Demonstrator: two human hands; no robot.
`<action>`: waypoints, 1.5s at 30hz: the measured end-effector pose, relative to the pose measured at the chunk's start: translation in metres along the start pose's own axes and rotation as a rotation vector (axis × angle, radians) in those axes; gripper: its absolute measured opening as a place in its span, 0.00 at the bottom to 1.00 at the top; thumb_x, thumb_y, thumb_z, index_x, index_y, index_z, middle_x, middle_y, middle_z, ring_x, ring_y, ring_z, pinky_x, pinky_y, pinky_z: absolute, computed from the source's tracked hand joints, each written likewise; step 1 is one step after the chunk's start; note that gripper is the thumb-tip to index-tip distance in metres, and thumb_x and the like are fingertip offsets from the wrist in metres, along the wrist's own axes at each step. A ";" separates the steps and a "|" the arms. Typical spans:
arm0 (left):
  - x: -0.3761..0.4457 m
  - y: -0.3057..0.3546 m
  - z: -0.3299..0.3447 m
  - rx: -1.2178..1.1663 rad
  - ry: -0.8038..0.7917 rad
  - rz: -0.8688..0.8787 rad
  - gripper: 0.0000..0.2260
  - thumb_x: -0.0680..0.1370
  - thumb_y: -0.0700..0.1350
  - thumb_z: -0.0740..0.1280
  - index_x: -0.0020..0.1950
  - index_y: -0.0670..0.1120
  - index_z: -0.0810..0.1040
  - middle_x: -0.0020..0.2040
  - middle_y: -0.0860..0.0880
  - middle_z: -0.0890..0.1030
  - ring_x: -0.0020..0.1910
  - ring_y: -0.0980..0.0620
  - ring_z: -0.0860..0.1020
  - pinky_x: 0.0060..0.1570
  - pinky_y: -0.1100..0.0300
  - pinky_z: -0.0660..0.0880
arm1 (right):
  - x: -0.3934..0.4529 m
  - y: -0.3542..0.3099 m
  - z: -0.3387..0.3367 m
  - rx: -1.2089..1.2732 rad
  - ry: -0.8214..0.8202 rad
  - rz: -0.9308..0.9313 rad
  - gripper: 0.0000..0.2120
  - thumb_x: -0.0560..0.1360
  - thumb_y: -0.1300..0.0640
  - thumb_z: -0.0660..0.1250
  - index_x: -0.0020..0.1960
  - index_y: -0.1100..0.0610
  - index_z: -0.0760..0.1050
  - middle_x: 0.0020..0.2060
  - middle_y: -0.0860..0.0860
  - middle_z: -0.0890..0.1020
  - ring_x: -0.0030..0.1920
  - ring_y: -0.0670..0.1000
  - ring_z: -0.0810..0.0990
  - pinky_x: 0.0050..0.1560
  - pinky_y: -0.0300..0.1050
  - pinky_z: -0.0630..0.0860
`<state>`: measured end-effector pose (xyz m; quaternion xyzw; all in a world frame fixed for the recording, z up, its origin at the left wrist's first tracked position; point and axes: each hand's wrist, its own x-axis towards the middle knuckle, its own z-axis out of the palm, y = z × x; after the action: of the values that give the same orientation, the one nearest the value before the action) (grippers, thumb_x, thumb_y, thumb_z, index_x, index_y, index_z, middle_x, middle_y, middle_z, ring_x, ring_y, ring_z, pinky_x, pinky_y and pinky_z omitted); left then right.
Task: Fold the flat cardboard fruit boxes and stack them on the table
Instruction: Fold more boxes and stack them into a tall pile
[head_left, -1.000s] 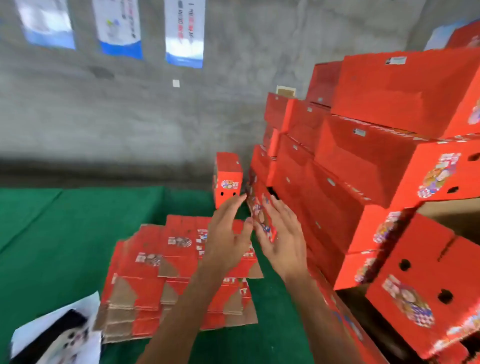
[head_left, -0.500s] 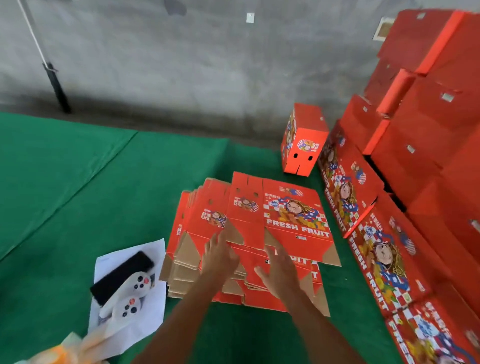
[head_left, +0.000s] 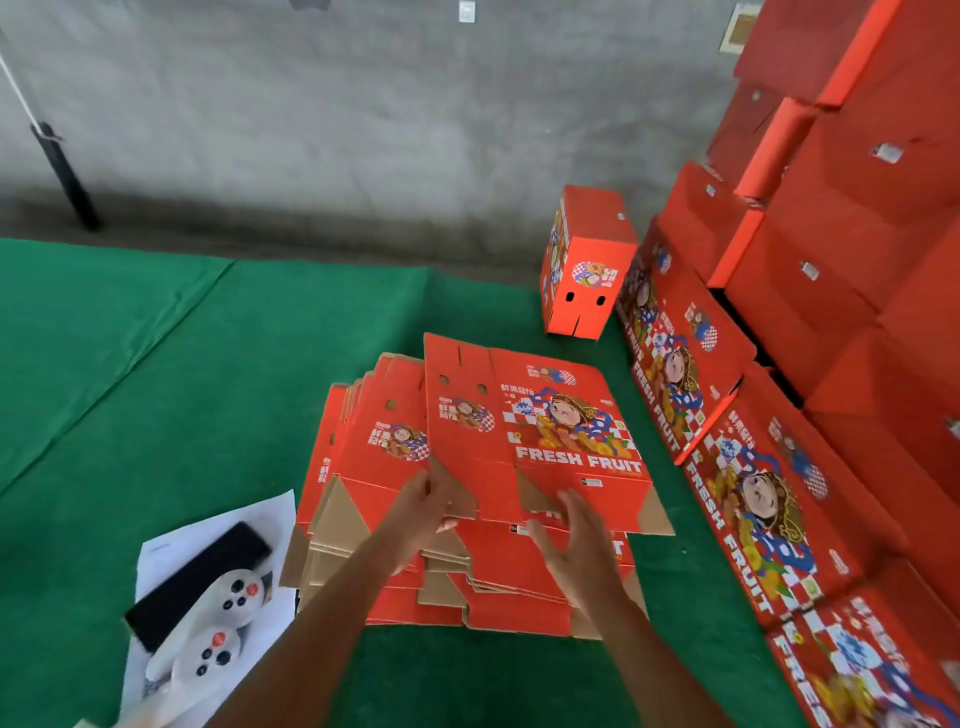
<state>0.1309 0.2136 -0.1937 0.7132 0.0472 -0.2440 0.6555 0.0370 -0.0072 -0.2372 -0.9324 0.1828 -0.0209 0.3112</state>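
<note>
While the person leans over the green table cover, both bare arms reach out to a pile of flat boxes lying in the middle of it. The top flat box is red, with a cartoon child and the words FRESH FRUIT on it, and it sits a bit crooked on the pile, with its near edge raised off the ones below. The left hand holds the near left edge of that top flat box, with the thumb on top and the fingers tucked under a brown flap. The right hand is just by the near edge too, with its fingers spread and straight; it is not wrapped around anything, and it is hard to tell if it touches the cardboard. Behind the pile, one folded box stands up by itself near the grey wall. On the right side is a big stack of folded boxes, red like the rest, with the picture sides of the lowest ones facing the pile. To the left of the pile is a white sheet of paper, and on it lie a black phone and two white controllers with small buttons. A dark pole leans by the wall at the far left.
</note>
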 end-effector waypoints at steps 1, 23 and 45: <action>-0.011 0.001 -0.006 -0.193 -0.069 -0.013 0.10 0.85 0.39 0.61 0.66 0.40 0.73 0.61 0.35 0.80 0.56 0.38 0.84 0.49 0.50 0.84 | -0.007 0.012 -0.011 0.007 0.026 0.042 0.42 0.77 0.28 0.58 0.82 0.50 0.57 0.82 0.51 0.58 0.81 0.54 0.58 0.78 0.62 0.60; -0.259 0.047 -0.037 -0.256 0.141 0.236 0.08 0.84 0.35 0.60 0.59 0.36 0.77 0.37 0.42 0.82 0.29 0.50 0.78 0.28 0.62 0.77 | -0.169 -0.011 -0.229 -0.468 0.097 -0.799 0.14 0.84 0.47 0.62 0.59 0.54 0.82 0.38 0.48 0.85 0.33 0.45 0.82 0.33 0.40 0.81; -0.324 0.069 0.042 0.257 0.328 0.884 0.18 0.79 0.61 0.64 0.57 0.49 0.80 0.77 0.60 0.69 0.78 0.56 0.65 0.71 0.51 0.64 | -0.165 -0.105 -0.264 0.204 0.273 -0.671 0.07 0.85 0.47 0.59 0.50 0.47 0.72 0.34 0.50 0.74 0.34 0.50 0.74 0.38 0.56 0.72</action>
<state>-0.1386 0.2461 0.0012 0.7692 -0.1880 0.1695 0.5867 -0.1228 -0.0225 0.0496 -0.8932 -0.0959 -0.2640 0.3511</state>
